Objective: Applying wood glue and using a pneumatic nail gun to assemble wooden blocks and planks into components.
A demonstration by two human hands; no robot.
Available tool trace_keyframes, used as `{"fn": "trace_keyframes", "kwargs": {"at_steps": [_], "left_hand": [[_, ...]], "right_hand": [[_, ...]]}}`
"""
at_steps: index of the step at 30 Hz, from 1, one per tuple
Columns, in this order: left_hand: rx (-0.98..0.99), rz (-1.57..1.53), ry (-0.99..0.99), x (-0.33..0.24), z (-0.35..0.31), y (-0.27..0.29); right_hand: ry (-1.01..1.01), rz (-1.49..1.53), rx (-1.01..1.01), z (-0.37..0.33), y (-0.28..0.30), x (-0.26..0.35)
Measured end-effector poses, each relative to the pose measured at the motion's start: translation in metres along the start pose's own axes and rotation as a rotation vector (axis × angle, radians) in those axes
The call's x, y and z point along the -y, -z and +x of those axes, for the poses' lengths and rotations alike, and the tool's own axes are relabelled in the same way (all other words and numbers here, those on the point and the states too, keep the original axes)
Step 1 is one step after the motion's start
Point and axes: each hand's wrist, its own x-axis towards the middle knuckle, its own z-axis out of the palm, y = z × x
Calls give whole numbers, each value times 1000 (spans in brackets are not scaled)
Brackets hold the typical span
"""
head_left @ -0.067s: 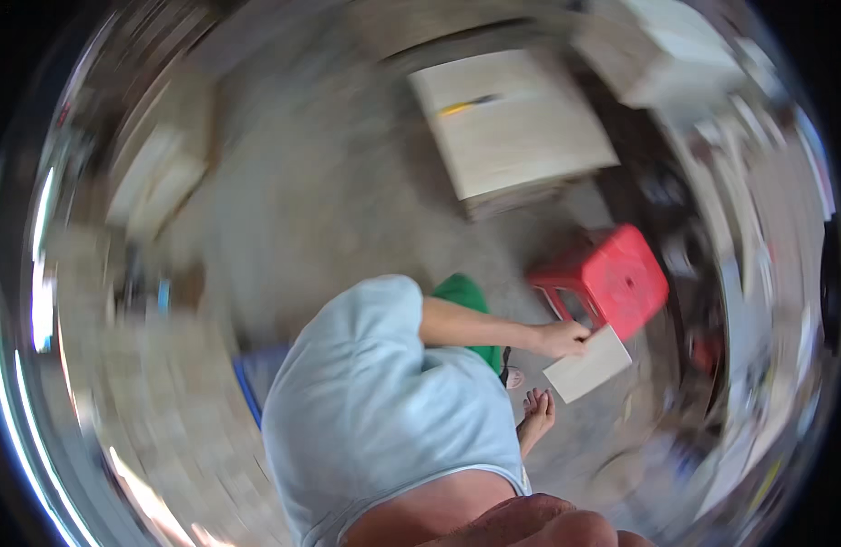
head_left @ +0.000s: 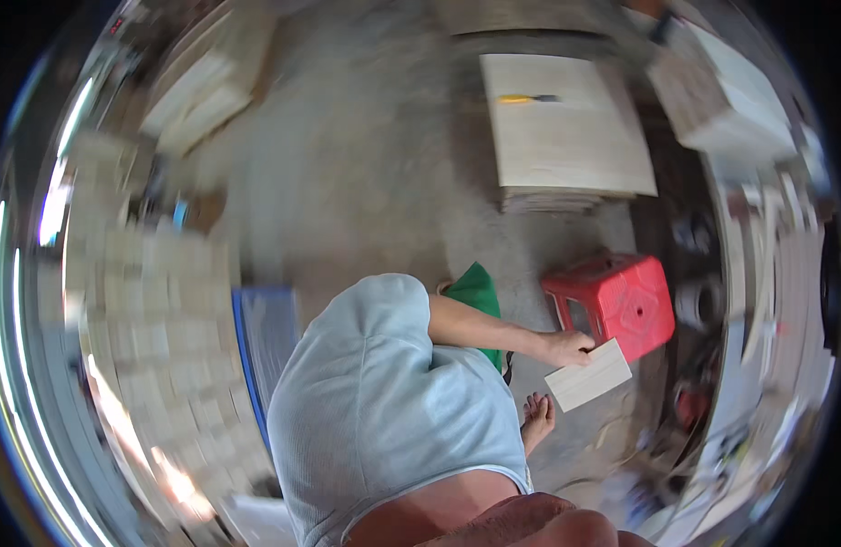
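My left hand point(head_left: 568, 347) pinches one long edge of a small pale wooden board point(head_left: 589, 375), held out in front of me. Just beside the board's near corner is my right hand point(head_left: 538, 417), empty, its fingers bent and apart. A red plastic stool point(head_left: 641, 308) stands right behind the board, which overlaps the stool's lower edge in the picture. Part of my left wrist and forearm shows, while most of the right forearm is hidden by my shirt.
A wide pale board stack point(head_left: 566, 137) carries a yellow-handled tool point(head_left: 519, 99). Many light wood blocks point(head_left: 165, 346) are piled at the left, near a blue-edged panel point(head_left: 249, 356). Another pale stack point(head_left: 202, 91) stands far left, and long boards point(head_left: 758, 264) lie at right.
The whole view has turned, so the stool and the board stack sit farther right. The left hand keeps its grip on the small board, which has barely shifted.
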Motion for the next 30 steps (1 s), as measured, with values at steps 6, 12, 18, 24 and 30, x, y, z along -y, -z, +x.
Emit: {"fn": "trace_keyframes", "kwargs": {"at_steps": [6, 12, 18, 24, 30], "left_hand": [[-538, -190, 21, -6, -24, -37], [-762, -248, 96, -12, -48, -47], [-770, -205, 107, -9, -33, -50], [-664, -189, 126, -3, -20, -41], [-552, -219, 134, -7, -13, -17]], "right_hand": [[7, -404, 319, 134, 93, 86], [262, -522, 483, 161, 26, 174], [266, -362, 680, 117, -18, 176], [-37, -10, 542, 86, -15, 154], [-61, 56, 501, 86, -20, 155]]}}
